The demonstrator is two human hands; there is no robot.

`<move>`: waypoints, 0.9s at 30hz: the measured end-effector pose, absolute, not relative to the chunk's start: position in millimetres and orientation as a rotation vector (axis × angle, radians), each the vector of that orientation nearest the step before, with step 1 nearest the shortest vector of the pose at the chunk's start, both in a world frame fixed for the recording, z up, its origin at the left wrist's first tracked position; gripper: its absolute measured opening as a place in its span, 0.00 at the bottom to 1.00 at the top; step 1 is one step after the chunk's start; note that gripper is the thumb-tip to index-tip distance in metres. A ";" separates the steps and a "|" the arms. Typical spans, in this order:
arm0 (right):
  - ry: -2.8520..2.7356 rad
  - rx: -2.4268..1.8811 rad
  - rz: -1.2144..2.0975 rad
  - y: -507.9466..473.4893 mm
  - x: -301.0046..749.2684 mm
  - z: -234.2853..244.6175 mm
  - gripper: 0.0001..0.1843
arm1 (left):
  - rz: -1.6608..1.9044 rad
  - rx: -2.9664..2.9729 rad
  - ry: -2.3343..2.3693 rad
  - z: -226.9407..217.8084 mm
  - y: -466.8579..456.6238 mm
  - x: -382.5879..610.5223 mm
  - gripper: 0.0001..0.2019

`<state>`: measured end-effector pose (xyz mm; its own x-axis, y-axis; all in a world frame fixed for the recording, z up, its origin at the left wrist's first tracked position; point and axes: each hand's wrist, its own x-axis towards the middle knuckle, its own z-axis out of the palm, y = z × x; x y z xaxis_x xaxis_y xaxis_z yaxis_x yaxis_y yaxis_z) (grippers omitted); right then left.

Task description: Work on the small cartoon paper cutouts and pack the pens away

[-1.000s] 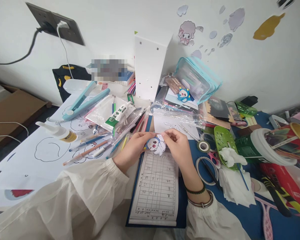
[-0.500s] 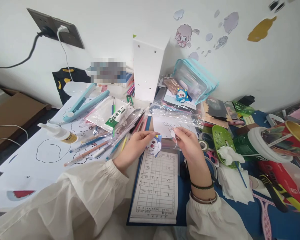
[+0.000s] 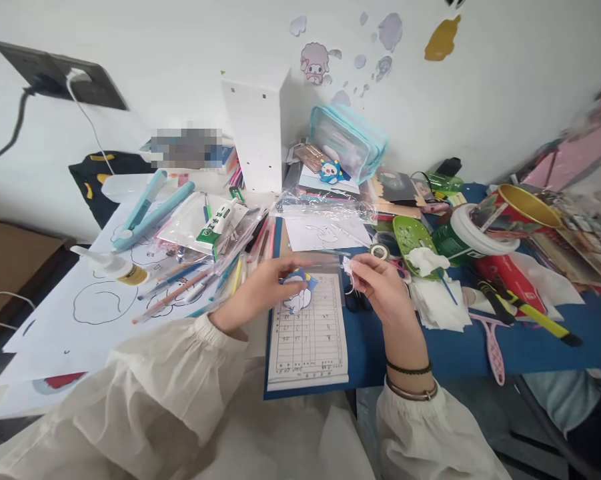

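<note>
Pinched between left hand (image 3: 260, 288) thumb and fingers: a small flat paper cutout of a blue-and-white cartoon figure (image 3: 297, 294). Left hand closed on its left edge. Cutout sits just above the top of the ruled white notepad (image 3: 309, 333), partly overlapping it, face up toward the camera. Long axis runs roughly toward the upper right, blue part up-right, white part lower-left. Thin, flat, irregular outline, matte.

Right hand (image 3: 380, 293) fingertips are closed on one end of a thin clear strip (image 3: 325, 263), glossy, looks like tape or film. Strip runs roughly level from the right fingertips leftward over the cutout's top. Far end blurred, can't tell if it touches the cutout. Wrist carries a dark bead bracelet and a metal bangle (image 3: 411, 387). Both sleeves are loose cream fabric, gathered at the cuffs.

Head view, rest: notepad lies on a dark blue clipboard (image 3: 360, 347), long axis away from the person. Left of it, large white sheets with black line drawings (image 3: 100, 303), a small glue bottle with brown label (image 3: 111, 265), loose pens and coloured pencils (image 3: 180, 290), a light blue hinged plastic tool (image 3: 150, 207). Right: small tape roll (image 3: 379, 251), green perforated plastic dish (image 3: 411, 237) with crumpled white tissue (image 3: 437, 303), pink plastic comb-like tool (image 3: 493, 340). White perforated box (image 3: 255, 133) against the wall.
</note>
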<state>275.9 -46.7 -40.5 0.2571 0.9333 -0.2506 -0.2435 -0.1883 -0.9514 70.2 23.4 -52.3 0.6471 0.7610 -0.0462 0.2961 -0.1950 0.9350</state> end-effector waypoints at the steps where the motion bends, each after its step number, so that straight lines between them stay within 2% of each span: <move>1: -0.720 -1.333 1.241 -51.3 274.0 -41.5 0.11 | 0.550 1.799 0.846 -55.2 23.3 70.0 0.18; 9: -0.662 -1.373 1.160 -58.4 257.9 -56.8 0.13 | 0.658 2.120 0.813 -74.7 23.1 88.7 0.19; 14: -0.684 -1.519 1.026 -59.2 247.0 -64.8 0.12 | 0.956 2.611 0.794 -71.8 18.0 78.0 0.20; 16: -0.751 -1.598 0.896 -56.5 240.8 -65.9 0.13 | 1.040 2.728 0.729 -71.2 20.0 70.8 0.16; 20: -0.828 -1.674 0.720 -44.5 227.0 -67.6 0.12 | 0.986 2.842 0.560 -75.5 27.7 64.2 0.09; 27: -0.884 -1.864 0.505 -37.7 214.2 -72.7 0.12 | 0.837 2.882 0.531 -81.4 28.9 68.1 0.08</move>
<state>214.2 -37.7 -72.7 0.6497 0.7594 0.0358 0.3549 -0.2613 -0.8976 68.1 28.9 -81.4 0.7890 0.3544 0.5018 0.3031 -0.9351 0.1838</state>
